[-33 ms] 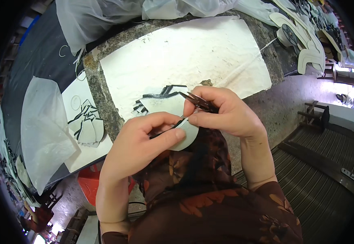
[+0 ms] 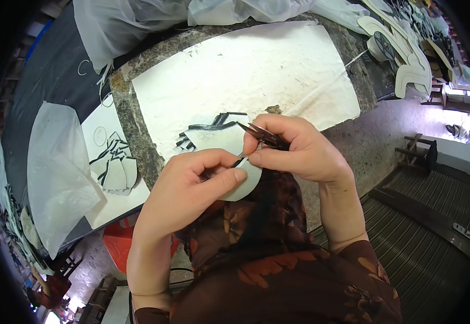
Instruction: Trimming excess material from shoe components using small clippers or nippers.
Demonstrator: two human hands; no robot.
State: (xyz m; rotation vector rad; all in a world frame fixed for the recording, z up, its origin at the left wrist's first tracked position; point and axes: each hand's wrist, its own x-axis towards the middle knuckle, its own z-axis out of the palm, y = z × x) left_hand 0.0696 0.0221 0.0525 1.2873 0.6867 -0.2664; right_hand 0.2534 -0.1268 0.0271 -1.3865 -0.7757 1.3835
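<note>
My left hand (image 2: pixel 194 186) pinches a pale, round-edged flat piece (image 2: pixel 249 183) with a dark strip along its upper edge, thumb on top. At that same edge, the thumb and index finger of my right hand (image 2: pixel 297 148) are pressed together, with a thin white strip showing beside their tips. Dark pointed snips (image 2: pixel 267 136) are also held in my right hand, their tips pointing to the upper left. Just beyond my hands lies a pile of similar pale pieces (image 2: pixel 210 137) with black edges. My fingers partly hide the held piece.
A white sheet (image 2: pixel 235 70) covers the stone slab (image 2: pixel 132 102). To the left lie another stack of pale pieces (image 2: pixel 117 174) and a translucent plastic bag (image 2: pixel 59 173). A spool (image 2: pixel 380 46) and cut-out shapes (image 2: pixel 413 75) are at the far right. A red stool (image 2: pixel 117 245) stands below.
The held piece has shifted very slightly left and down with my fingertips. Both hands keep their grip, and the snips stay in my right hand.
</note>
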